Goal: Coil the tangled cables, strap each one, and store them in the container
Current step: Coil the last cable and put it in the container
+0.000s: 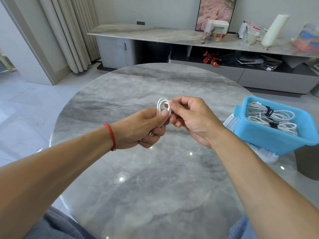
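A small coil of white cable (162,105) is held above the middle of the round grey marble table (138,169). My left hand (141,128) grips the lower part of the coil, thumb pressed on it, and a cable end pokes out under the fingers. My right hand (191,116) pinches the coil's upper right loop with thumb and forefinger. At the right edge of the table stands a blue plastic container (272,138). Inside it lie white coiled cables (272,116) bound with black straps.
A white lid or tray (265,154) lies under the blue container. Beyond the table runs a long low marble cabinet (155,35) with boxes, a white roll and clutter on it. Curtains hang at the left. A dark stool (309,163) stands at the right.
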The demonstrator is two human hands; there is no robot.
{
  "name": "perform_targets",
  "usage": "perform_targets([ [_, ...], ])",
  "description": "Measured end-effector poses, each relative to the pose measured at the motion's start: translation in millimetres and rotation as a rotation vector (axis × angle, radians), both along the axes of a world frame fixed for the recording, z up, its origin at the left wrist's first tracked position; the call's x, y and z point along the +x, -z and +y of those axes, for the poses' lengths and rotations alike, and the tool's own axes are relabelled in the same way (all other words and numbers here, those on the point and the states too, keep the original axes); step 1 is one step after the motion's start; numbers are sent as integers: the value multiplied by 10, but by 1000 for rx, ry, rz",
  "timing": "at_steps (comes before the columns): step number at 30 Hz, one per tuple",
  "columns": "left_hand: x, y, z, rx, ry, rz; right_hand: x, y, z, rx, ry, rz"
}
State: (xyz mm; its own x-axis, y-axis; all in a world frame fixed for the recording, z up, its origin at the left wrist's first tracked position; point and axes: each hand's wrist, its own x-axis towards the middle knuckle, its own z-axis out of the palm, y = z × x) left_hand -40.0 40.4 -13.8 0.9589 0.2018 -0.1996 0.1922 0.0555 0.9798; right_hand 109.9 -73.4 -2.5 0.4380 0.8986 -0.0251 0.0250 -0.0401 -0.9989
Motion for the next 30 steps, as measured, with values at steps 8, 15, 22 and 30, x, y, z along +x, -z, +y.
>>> perform_targets([
  [8,7,-105,138,-441,-63,-85,-56,2,21,-260,-110,-181],
  [15,-70,-21,270,-200,-220,33,-161,73,13,-409,-256,-408],
  [22,-14,88,184,-221,-332,35,-205,153,54,-422,-244,-835],
  [30,114,146,128,-262,-481,-81,-313,202,63,-280,-78,-507],
])
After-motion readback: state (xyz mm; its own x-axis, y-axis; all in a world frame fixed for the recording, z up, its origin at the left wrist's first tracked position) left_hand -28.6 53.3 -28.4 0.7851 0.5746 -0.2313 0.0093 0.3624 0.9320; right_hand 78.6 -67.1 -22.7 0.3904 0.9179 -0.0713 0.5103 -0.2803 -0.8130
